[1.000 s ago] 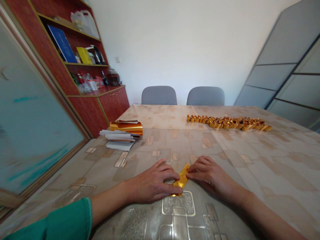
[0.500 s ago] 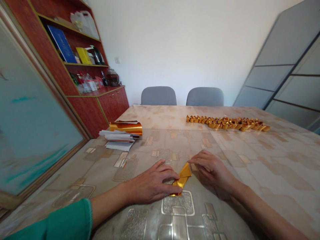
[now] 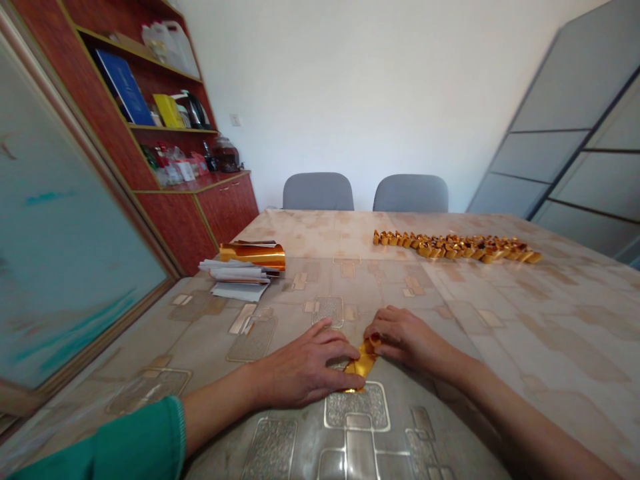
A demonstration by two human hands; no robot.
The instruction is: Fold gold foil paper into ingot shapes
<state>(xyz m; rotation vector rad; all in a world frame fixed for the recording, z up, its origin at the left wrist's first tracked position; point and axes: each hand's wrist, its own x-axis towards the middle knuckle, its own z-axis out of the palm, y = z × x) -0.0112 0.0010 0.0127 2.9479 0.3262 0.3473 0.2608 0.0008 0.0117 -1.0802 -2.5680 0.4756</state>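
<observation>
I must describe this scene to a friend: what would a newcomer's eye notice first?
Probably the shiny gold paper between the left hand and right hand, low in the centre. Next, the cluster of folded gold pieces farther back on the right of the table, and the curved gold sheet beside pale papers on the left.

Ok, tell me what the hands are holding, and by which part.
A gold foil piece: the right hand pinches its far end, while the left hand holds its near end down on the table.
</observation>
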